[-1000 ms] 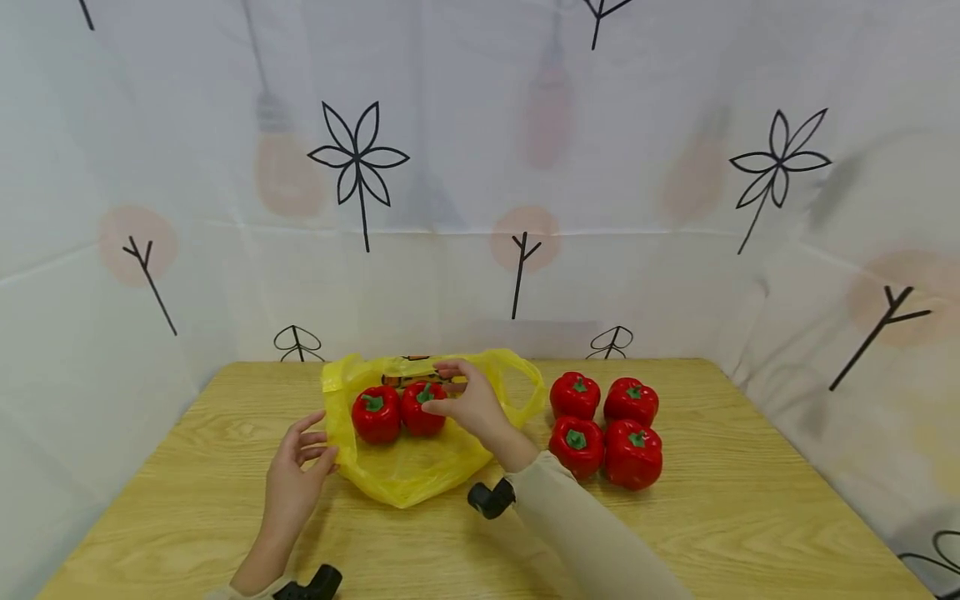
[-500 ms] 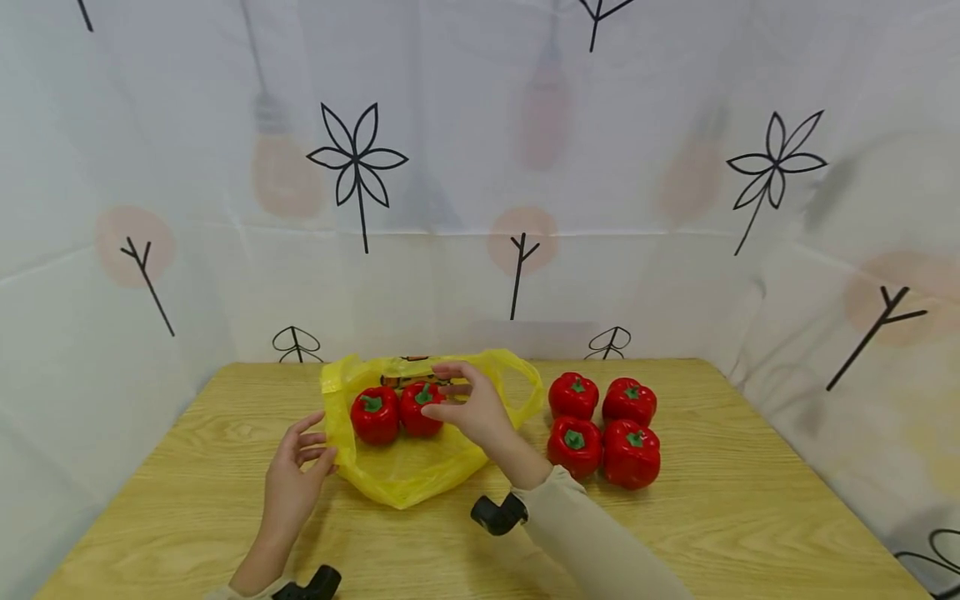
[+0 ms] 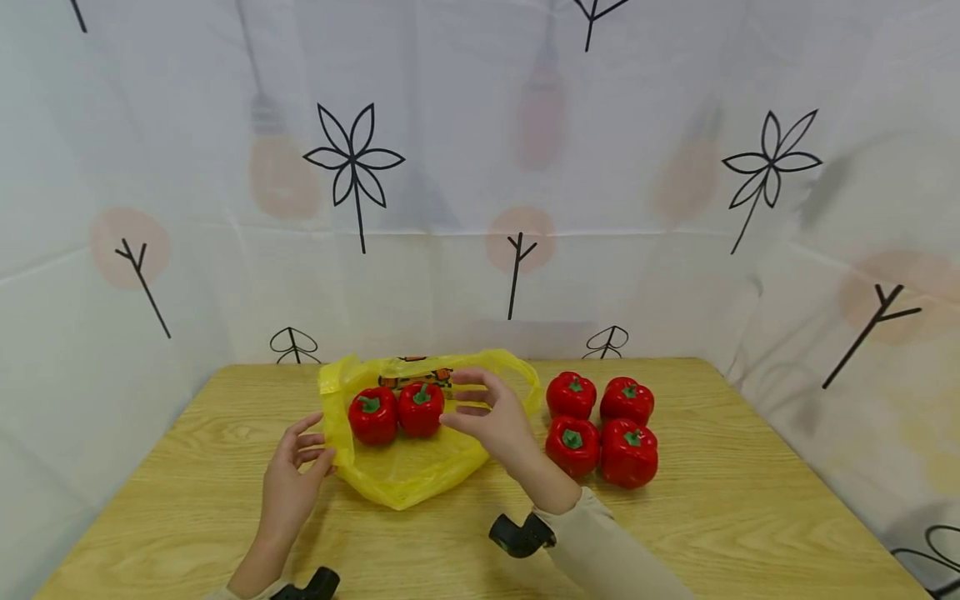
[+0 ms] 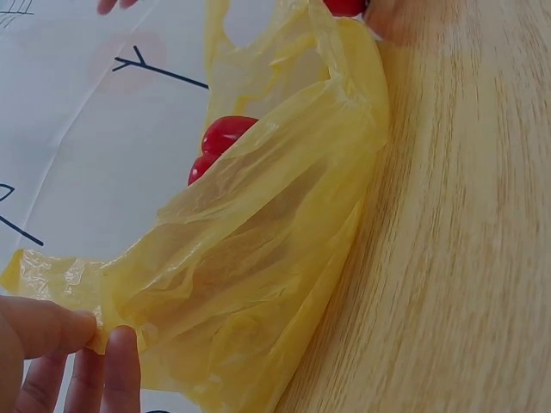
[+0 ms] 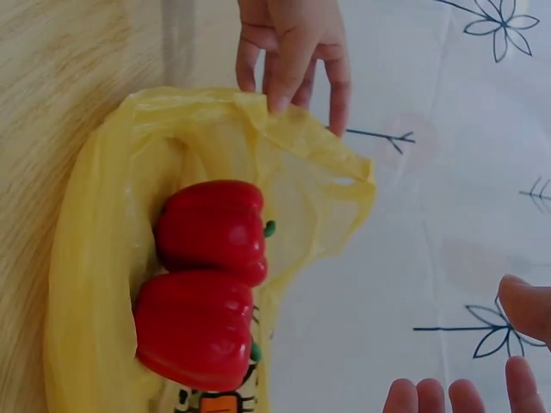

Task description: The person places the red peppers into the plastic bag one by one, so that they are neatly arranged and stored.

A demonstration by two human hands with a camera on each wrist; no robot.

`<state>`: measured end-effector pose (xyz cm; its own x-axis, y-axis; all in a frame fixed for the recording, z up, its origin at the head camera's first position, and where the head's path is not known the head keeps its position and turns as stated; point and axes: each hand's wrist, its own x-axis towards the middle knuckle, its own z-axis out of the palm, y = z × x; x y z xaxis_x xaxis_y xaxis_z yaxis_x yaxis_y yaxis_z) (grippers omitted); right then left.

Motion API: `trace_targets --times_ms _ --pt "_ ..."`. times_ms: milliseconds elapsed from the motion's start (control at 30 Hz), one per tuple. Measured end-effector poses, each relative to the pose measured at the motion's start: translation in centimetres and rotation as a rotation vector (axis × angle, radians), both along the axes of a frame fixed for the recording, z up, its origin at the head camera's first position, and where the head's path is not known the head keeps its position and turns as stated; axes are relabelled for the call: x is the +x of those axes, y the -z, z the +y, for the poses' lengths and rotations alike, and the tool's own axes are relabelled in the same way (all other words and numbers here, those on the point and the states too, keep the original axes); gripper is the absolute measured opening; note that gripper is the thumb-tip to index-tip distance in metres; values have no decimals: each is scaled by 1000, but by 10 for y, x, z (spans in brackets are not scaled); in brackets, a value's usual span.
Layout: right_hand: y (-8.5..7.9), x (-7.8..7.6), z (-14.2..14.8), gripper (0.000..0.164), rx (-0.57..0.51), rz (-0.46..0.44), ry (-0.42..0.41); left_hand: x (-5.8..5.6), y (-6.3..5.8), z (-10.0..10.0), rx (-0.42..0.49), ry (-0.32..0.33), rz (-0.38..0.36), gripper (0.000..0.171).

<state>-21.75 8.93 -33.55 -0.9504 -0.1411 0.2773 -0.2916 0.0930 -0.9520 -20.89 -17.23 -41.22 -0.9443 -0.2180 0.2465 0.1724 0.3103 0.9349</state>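
A yellow plastic bag (image 3: 405, 492) lies with its mouth spread on the table, two red bell peppers (image 3: 373, 417) side by side inside it. My left hand (image 3: 292, 475) pinches the bag's left edge between thumb and fingers, as the left wrist view shows close up. My right hand (image 3: 495, 417) hovers over the bag's right side, thumb and fingers spread apart and nothing between them. In the right wrist view both peppers (image 5: 211, 231) show whole, clear of the right fingertips (image 5: 430, 397).
Several more red bell peppers (image 3: 628, 454) stand in a cluster on the wooden table (image 3: 720, 500), right of the bag and beside my right forearm. A white patterned cloth (image 3: 450, 283) hangs behind the table's far edge.
My right hand has drawn back to the right, away from the right-hand pepper in the bag. The left hand keeps its pinch, and the peppers lie as before.
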Motion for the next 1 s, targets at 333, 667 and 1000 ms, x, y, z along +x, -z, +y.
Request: trace_targets --times_ms 333,667,1000 --pt "1 12 16 41 -22 -3 39 1 -1 -1 -1 -3 -14 50" --pt "7 26 37 40 -32 -9 102 1 -1 -1 -1 -1 0 50" --pt "11 32 56 43 -10 -16 156 1 -2 0 15 -8 -1 50"
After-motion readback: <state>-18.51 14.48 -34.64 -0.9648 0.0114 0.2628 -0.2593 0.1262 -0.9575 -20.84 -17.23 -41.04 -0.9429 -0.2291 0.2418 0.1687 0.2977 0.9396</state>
